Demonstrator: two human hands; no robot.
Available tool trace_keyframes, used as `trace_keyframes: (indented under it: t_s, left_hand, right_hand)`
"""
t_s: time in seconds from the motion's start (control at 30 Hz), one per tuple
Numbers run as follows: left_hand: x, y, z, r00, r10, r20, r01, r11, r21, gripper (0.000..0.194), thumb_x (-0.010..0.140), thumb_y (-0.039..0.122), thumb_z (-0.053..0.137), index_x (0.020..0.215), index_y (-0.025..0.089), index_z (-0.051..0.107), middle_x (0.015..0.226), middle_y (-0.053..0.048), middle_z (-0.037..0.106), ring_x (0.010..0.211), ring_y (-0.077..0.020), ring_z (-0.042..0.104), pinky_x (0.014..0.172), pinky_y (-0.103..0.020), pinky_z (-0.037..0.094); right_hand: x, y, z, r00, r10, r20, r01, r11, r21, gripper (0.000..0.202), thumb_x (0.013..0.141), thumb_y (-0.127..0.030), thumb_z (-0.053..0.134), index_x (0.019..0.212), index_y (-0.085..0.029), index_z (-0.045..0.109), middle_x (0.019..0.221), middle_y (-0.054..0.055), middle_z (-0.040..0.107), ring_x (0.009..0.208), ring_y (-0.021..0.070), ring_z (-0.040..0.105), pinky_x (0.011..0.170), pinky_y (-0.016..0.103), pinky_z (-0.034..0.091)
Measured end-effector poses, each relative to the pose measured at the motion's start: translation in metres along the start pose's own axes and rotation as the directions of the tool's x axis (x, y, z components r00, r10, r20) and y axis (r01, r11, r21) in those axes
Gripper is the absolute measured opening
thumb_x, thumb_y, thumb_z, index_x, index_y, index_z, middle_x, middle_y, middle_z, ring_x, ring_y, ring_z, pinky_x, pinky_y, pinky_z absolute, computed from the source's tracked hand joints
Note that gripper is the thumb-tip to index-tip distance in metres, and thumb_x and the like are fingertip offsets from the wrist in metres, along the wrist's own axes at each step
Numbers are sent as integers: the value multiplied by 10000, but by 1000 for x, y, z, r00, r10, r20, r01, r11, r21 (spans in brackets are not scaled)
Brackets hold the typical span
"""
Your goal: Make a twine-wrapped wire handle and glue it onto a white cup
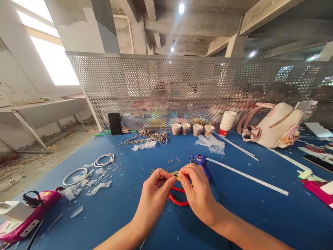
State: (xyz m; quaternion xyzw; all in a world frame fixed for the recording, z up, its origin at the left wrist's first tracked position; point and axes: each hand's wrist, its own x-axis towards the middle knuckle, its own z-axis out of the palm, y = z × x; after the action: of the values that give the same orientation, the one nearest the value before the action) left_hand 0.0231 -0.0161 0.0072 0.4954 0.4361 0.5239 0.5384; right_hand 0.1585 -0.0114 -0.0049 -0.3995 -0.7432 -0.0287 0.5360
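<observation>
My left hand [157, 192] and my right hand [196, 189] meet over the middle of the blue table [125, 215]. Thumb and fingers of each are pinched together around something small and pale, mostly hidden by the fingertips. Beneath them lies a pair of scissors with red and yellow handles [179, 203]; its blades are largely covered by my left hand. Just behind my right hand rests a blue glue gun [199, 159], partly hidden. A long translucent glue stick [247, 175] extends from its back end toward the right.
White rings [75, 176] and torn clear scraps lie left, near a pink power strip [33, 217]. Tangled cords [158, 138], a black phone [114, 124], small cups [176, 129], stacked paper cups [228, 123] and a backpack [275, 125] line the perforated metal screen [99, 76].
</observation>
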Motion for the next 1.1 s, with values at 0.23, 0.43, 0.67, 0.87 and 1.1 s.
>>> trace_keyframes:
  t_s: [0.23, 0.43, 0.67, 0.87, 1.1]
  left_hand:
    - [-1, 1, 2, 1000, -21, 9, 21, 1000, -11, 352, 678, 466, 696, 672, 181, 488, 529, 83, 427, 429, -56, 347, 406, -180, 284]
    - [-2, 2, 1, 999, 11, 35, -12, 999, 49, 333, 718, 473, 658, 670, 177, 511, 514, 75, 418, 440, -67, 354, 408, -187, 301]
    - [-2, -2, -3, 993, 95, 65, -104, 983, 149, 295, 798, 433, 596, 682, 168, 536, 525, 70, 380, 477, -70, 326, 437, -193, 273]
    - [-3, -2, -3, 993, 76, 89, -89, 986, 143, 313, 824, 451, 558, 698, 165, 542, 556, 63, 377, 497, -74, 310, 449, -198, 266]
    - [-3, 2, -2, 997, -3, 78, 1, 999, 32, 356, 748, 505, 625, 736, 152, 583, 527, 75, 374, 471, -64, 265, 430, -193, 219]
  right_hand:
    - [-1, 1, 2, 1000, 8, 5, -8, 1000, 16, 176, 944, -169, 423, 780, -207, 473, 707, -4, 566, 659, 141, 530, 653, 293, 401]
    - [-2, 2, 1, 1000, 16, 17, -16, 999, 30, 160, 941, -152, 435, 791, -203, 462, 728, -2, 560, 681, 145, 511, 669, 299, 394]
    - [0, 2, -1, 1000, -5, 5, 5, 1000, 12, 164, 944, -156, 430, 792, -206, 468, 720, 5, 564, 676, 153, 507, 662, 306, 393]
    - [0, 3, -1, 1000, 6, 17, -6, 1000, 10, 168, 939, -145, 437, 785, -207, 460, 716, -2, 552, 667, 144, 505, 665, 303, 384]
    - [1, 2, -1, 1000, 9, 18, -9, 1000, 24, 175, 937, -147, 428, 778, -211, 460, 716, -3, 559, 671, 146, 523, 666, 300, 387]
